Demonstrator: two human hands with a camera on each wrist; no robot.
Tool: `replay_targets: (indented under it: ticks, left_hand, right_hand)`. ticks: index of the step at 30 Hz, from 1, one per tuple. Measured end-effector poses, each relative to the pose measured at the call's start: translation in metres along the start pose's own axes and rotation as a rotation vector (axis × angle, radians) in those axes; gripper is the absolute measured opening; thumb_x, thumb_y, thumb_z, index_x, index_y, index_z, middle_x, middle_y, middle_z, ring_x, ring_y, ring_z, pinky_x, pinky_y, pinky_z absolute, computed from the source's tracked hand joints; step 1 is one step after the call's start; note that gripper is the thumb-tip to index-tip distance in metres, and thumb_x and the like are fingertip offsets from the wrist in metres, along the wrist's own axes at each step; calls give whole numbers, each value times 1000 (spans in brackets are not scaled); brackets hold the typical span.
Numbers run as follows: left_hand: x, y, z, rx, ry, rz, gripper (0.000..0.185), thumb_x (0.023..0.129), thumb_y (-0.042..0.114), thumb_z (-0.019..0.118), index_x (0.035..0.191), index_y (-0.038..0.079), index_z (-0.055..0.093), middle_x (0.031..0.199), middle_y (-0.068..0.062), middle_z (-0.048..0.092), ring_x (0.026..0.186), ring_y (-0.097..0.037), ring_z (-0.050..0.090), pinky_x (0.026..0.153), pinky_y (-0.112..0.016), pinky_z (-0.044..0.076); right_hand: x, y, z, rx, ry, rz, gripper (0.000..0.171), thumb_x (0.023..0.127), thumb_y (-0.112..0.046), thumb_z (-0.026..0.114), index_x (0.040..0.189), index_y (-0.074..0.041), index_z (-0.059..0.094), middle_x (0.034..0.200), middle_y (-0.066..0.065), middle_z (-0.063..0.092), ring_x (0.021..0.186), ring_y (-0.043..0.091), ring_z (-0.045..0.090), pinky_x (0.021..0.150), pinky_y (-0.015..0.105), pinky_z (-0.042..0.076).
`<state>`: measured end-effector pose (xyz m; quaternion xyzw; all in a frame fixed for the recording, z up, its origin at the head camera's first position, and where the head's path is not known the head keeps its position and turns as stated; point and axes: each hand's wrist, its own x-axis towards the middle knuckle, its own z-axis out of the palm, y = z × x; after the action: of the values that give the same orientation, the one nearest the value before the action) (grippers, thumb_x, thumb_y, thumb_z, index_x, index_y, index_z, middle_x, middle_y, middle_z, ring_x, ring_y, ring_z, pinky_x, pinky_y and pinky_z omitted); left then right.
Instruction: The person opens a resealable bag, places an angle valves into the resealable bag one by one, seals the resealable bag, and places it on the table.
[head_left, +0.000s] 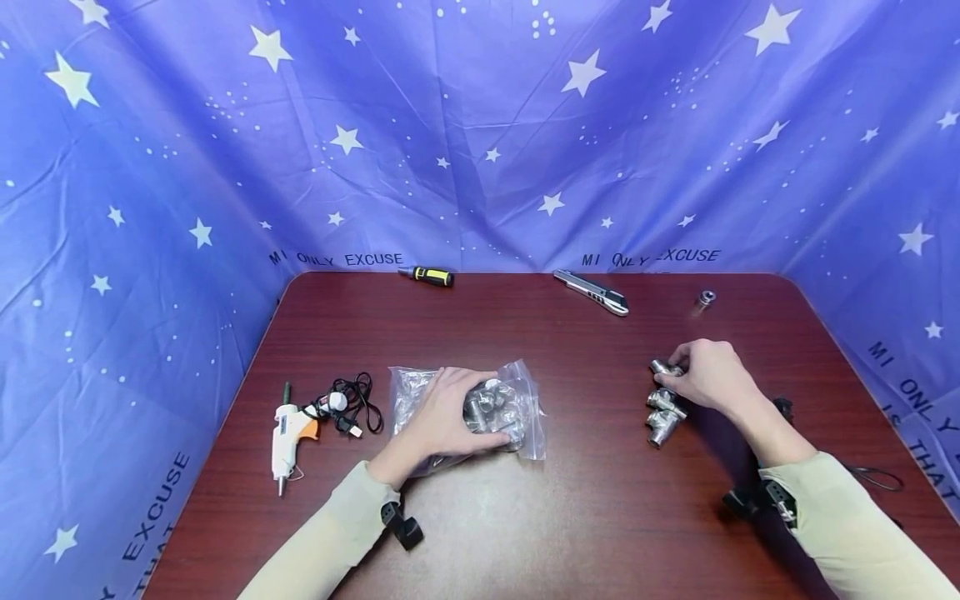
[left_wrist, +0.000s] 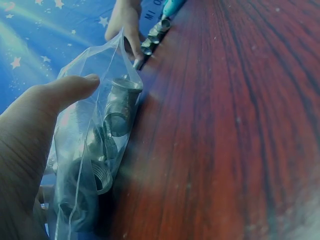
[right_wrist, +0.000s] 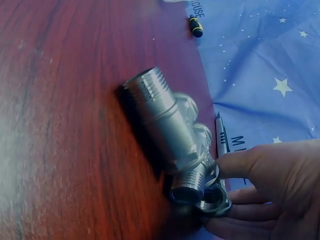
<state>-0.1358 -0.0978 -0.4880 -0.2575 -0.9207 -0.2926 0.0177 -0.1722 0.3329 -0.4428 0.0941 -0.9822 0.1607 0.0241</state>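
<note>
My left hand (head_left: 448,415) spans a clear zip bag (head_left: 532,429) of metal pipe fittings, its thumb along the near side and its fingers over the far side. Threaded ends of fittings (left_wrist: 119,107) show through the plastic in the left wrist view. On the right of the table, my right hand (head_left: 716,377) pinches a silver threaded pipe fitting (head_left: 660,367) between thumb and fingers. It sits at the far end of a short row of similar fittings (head_left: 663,427). In the right wrist view, a large threaded fitting (right_wrist: 162,125) lies in front of the pinched one.
A white glue gun (head_left: 285,442) with a coiled black cord (head_left: 363,400) lies at the left. Along the back are a black-and-yellow screwdriver (head_left: 433,277), a utility knife (head_left: 592,292) and a small metal fitting (head_left: 706,298). A black cable (head_left: 873,477) lies beyond my right forearm.
</note>
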Motion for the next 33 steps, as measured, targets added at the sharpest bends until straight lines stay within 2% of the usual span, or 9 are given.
replay_targets:
  ticks: [5, 8, 14, 24, 27, 33]
  left_hand:
    - [-1, 0, 0, -6, -11, -4, 95, 69, 64, 89, 149, 22, 60, 143, -4, 68, 137, -29, 57, 129, -68, 25]
    - [-2, 0, 0, -13, -6, 0, 95, 69, 64, 90, 149, 22, 61, 142, -4, 68, 137, -29, 57, 129, -69, 24]
    - [-3, 0, 0, -24, 4, 11, 94, 69, 63, 90, 148, 21, 61, 142, -4, 69, 136, -30, 57, 129, -70, 24]
    - [-1, -1, 2, -25, 3, 5, 95, 69, 63, 90, 149, 21, 60, 143, -6, 68, 138, -31, 56, 129, -70, 22]
    - [-1, -1, 2, -27, 5, 6, 95, 69, 63, 90, 149, 21, 60, 142, -6, 68, 137, -30, 57, 129, -70, 23]
    - [-2, -1, 2, -36, 16, 14, 93, 69, 63, 90, 147, 19, 62, 139, -7, 69, 134, -31, 58, 127, -72, 25]
  right_hand:
    - [1, -8, 1, 29, 81, -16, 23, 80, -26, 86, 88, -5, 80, 73, 3, 78, 67, 23, 68, 64, 45, 54]
    - [2, -20, 0, 75, 80, -39, 22, 82, -27, 86, 90, -7, 81, 77, 2, 79, 67, 16, 70, 65, 38, 55]
    - [4, -54, 2, 179, 10, -107, 16, 85, -31, 88, 91, -18, 82, 78, -7, 79, 70, 3, 71, 64, 23, 56]
    - [8, -114, 29, 420, -211, -271, 18, 85, -24, 89, 94, -15, 76, 82, -7, 77, 72, 4, 71, 66, 20, 62]
    - [11, -131, 42, 447, -243, -315, 19, 85, -24, 89, 94, -17, 75, 84, -7, 78, 74, 4, 72, 68, 21, 62]
    - [15, -154, 60, 426, -242, -399, 22, 81, -24, 91, 92, -20, 72, 82, -10, 76, 76, 7, 72, 69, 22, 61]
